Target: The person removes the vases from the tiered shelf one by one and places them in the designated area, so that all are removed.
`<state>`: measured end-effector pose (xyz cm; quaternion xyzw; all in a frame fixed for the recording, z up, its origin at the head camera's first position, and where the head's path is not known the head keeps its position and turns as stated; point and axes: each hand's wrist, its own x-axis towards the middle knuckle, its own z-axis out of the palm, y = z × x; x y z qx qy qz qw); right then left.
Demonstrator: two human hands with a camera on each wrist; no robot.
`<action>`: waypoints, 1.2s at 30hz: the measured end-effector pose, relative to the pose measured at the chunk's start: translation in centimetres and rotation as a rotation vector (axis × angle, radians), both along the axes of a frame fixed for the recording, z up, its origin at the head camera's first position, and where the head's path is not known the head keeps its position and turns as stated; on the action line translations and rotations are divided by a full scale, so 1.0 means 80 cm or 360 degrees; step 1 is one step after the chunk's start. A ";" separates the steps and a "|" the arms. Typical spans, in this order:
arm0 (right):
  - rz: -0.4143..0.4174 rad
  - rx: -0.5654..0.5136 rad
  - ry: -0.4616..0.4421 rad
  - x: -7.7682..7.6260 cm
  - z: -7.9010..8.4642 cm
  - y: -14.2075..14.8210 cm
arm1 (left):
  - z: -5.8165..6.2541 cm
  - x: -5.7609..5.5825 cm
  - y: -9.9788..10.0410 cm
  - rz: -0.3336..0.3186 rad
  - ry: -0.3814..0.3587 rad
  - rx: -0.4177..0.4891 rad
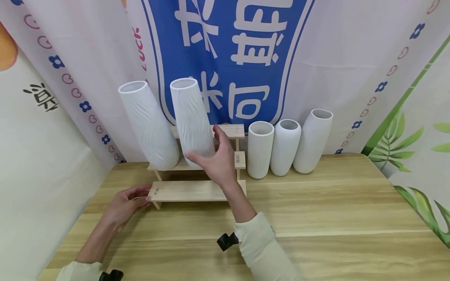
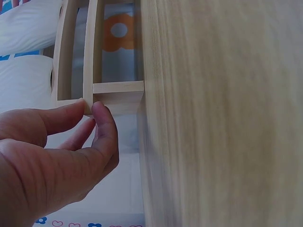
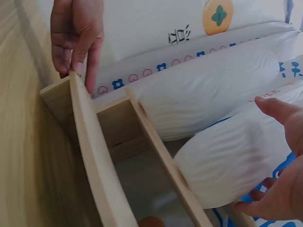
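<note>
My right hand [image 1: 222,160] spans the lower part of a tall white vase [image 1: 190,113] with wavy ridges, thumb across its front and fingers along its right side. This vase stands at the middle tier of a small wooden stepped shelf [image 1: 197,191]. To its left, on the same tier, is a similar rippled white vase [image 1: 149,125]. Down at the shelf's left end, my left hand [image 1: 124,205] pinches the corner of the lowest board, thumb in front. The left wrist view shows those fingertips [image 2: 102,111] at the board's end. The right wrist view shows the held vase [image 3: 232,165] between thumb and fingers.
Right of the shelf stand three more white vases: a ribbed one [image 1: 260,150], a smooth one [image 1: 285,148] and a taller one [image 1: 313,142]. A printed curtain [image 1: 337,78] hangs close behind. The wooden table [image 1: 316,226] extends to the front and right.
</note>
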<state>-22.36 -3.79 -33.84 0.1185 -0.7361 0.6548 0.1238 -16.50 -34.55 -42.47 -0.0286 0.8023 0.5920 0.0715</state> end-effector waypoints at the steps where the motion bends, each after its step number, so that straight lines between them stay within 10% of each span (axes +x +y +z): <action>1: 0.0000 -0.0007 0.0014 -0.002 -0.003 -0.002 | 0.000 0.000 0.000 -0.0002 0.0004 0.0001; 36: -0.0103 0.0117 0.0200 -0.006 -0.012 0.009 | 0.003 0.001 0.003 -0.0001 0.0016 -0.0008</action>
